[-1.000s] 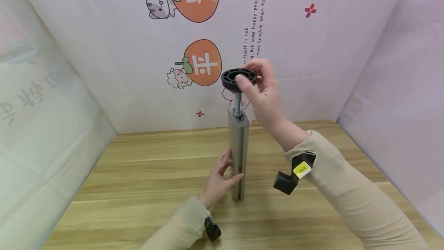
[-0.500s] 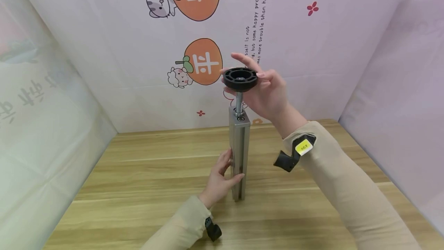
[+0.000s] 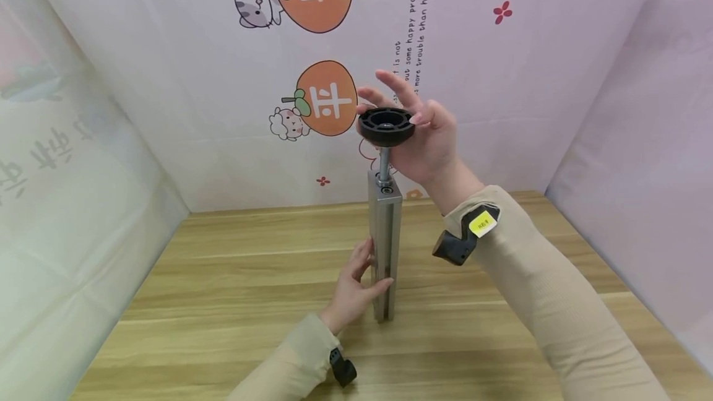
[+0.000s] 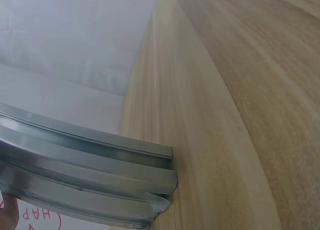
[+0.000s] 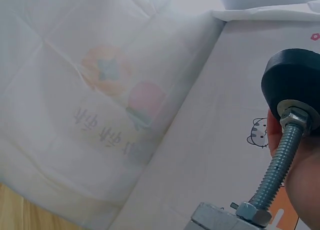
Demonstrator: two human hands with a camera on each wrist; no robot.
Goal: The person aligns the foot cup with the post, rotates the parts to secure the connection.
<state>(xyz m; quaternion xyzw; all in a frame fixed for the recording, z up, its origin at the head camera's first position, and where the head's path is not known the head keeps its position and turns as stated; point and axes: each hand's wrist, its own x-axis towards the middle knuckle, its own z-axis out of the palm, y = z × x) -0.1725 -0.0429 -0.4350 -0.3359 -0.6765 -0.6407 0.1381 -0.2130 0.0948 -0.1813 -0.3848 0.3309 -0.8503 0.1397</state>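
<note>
An aluminium profile (image 3: 384, 228) stands upright on the table, its grooved lower end (image 4: 100, 165) close in the left wrist view. Out of its top rises a threaded rod (image 5: 280, 165) with a hex nut (image 5: 254, 213) at the base. Capping the rod is a black round levelling foot (image 3: 387, 133), ribbed on top. My left hand (image 3: 351, 293) grips the profile low down, thumb across the near face. Around the foot is my right hand (image 3: 431, 144), thumb tip at the right rim and fingers behind and to the left; two fingers point upward. Some fingertips are hidden behind the foot.
The wood-grain table (image 3: 250, 277) extends on both sides of the profile. White printed cloth (image 3: 457, 67) hangs close behind it, and further cloth walls stand left and right. Each wrist carries a small black camera mount (image 3: 459, 243).
The right thumb has left the foot's top for its right rim, and the fingers have spread round behind and upward. The left hand and the profile stay nearly in place.
</note>
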